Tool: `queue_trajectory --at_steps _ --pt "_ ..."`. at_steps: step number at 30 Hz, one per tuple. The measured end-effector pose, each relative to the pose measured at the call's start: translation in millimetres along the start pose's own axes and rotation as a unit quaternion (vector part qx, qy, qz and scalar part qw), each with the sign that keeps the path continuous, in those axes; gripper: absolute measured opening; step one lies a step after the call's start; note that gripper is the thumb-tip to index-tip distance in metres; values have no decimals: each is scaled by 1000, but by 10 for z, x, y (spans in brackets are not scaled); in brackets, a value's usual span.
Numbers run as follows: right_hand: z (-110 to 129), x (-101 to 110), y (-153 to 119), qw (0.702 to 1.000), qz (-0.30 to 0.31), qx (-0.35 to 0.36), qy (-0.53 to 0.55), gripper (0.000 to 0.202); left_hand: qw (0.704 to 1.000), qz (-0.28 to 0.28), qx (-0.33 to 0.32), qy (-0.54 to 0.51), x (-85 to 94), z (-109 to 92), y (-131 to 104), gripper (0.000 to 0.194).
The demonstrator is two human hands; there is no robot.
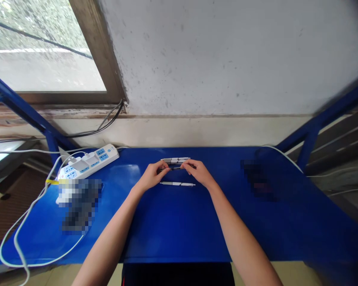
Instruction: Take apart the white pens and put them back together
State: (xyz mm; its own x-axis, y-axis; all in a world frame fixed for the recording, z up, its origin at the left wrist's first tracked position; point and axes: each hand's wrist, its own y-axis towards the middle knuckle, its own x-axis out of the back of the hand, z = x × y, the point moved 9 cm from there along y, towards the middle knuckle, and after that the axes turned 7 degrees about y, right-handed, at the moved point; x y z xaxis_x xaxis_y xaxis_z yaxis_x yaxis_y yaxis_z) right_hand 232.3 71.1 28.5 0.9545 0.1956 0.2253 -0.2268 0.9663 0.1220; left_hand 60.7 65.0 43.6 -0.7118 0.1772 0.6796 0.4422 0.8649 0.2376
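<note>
My left hand (155,174) and my right hand (197,171) face each other over the middle of the blue tabletop. Between them lies a thin pen (176,168), dark in its visible middle; the fingertips of each hand pinch one end of it. Just behind, close to my fingertips, white and grey pens (175,160) lie side by side; their exact number is hard to make out. A single white pen (178,184) with dark marks rests crosswise in front of my hands, touched by neither.
A white power strip (109,154) with plugs and looping white cables (16,238) occupies the left of the blue table (173,230). Blurred-out dark objects lie at left (82,206) and right (258,180). Blue metal frame bars (308,147) rise at both sides; a wall (214,59) stands behind.
</note>
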Motion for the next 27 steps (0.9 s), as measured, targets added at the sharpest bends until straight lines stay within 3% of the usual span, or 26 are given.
queue_trajectory --at_steps 3,9,16,19,27 --pt "-13 36 1 999 -9 -2 36 28 1000 -21 22 1 38 60 2 38" --pt "-109 109 7 990 -30 -16 140 25 993 -49 45 -99 63 121 17 28" --pt "-269 384 0 929 -142 -52 339 27 964 -117 125 -202 173 411 15 33" --pt "-311 396 2 921 -153 -67 352 29 967 -111 130 -189 168 434 16 33" --pt "-527 185 15 935 -106 -126 314 29 980 -88 131 -122 112 396 10 29"
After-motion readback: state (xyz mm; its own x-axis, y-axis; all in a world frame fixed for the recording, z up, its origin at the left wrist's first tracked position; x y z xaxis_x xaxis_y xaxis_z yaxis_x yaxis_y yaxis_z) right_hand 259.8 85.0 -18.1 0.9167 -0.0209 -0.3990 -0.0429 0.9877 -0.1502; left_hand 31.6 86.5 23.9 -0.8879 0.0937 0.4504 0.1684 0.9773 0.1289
